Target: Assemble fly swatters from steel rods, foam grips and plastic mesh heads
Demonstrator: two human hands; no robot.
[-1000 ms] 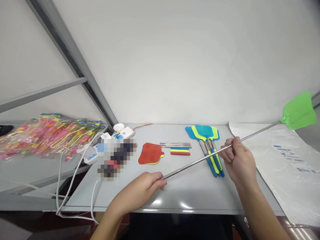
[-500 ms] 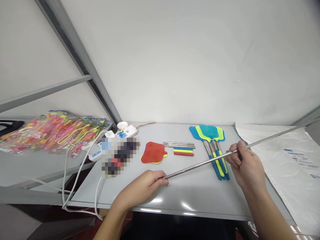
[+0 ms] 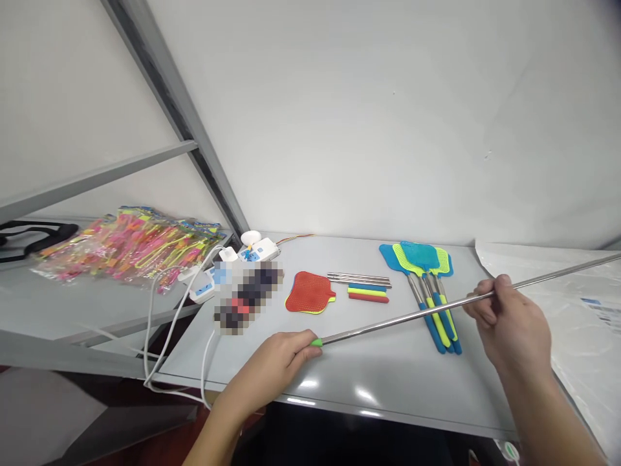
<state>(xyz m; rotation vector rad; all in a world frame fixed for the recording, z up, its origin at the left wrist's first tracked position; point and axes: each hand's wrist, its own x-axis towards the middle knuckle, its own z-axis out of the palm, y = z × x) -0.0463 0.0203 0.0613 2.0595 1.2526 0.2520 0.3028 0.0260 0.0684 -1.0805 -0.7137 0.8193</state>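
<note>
Steel rod (image 3: 407, 317) slants above the surface (image 3: 359, 366), the left hand (image 3: 279, 362) clamping its fingers around the green end (image 3: 317, 342) and the right hand (image 3: 517, 327) closing its own on the shaft; the far end runs out of view, so I cannot tell whether it bears a head. Several swatters (image 3: 421, 257) lie bunched and look complete, while stacked heads (image 3: 310, 292), rods (image 3: 359, 279) and grips (image 3: 367, 292) lie unjoined.

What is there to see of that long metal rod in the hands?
The metal rod is thin, straight, shiny and silver. It slants up to the right above the grey table. The left hand grips one end, where a short green piece shows; the right hand holds it farther along. Its far end runs out of view.
</note>
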